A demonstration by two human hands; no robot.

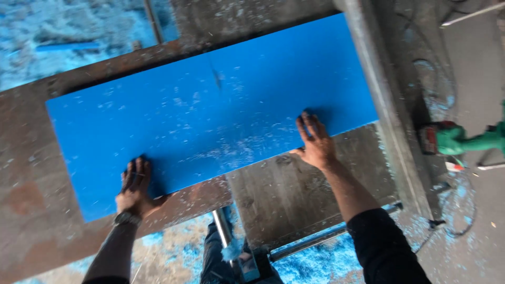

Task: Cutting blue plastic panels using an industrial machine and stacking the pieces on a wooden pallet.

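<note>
hands rest flat on one blue plastic sheet [210, 113], which lies across a rusty steel work table [31, 173] and reaches to a long metal rail [379, 89] on its far side. our left hand [135, 186] presses the sheet's near edge with fingers spread and released, gripping nothing; our right hand [314, 139] does the same further along that edge, palm down, fingers open. the sheet looks whole and uncut, though pale shavings dust its top, and heaps of blue shavings [310, 263] cover the floor, so we judge that cutting goes on here while this sheet is only being set in place. we count one sheet, two hands, one wristwatch [126, 218] on the left wrist, and one green power tool [463, 139] lying well apart to the right.
</note>
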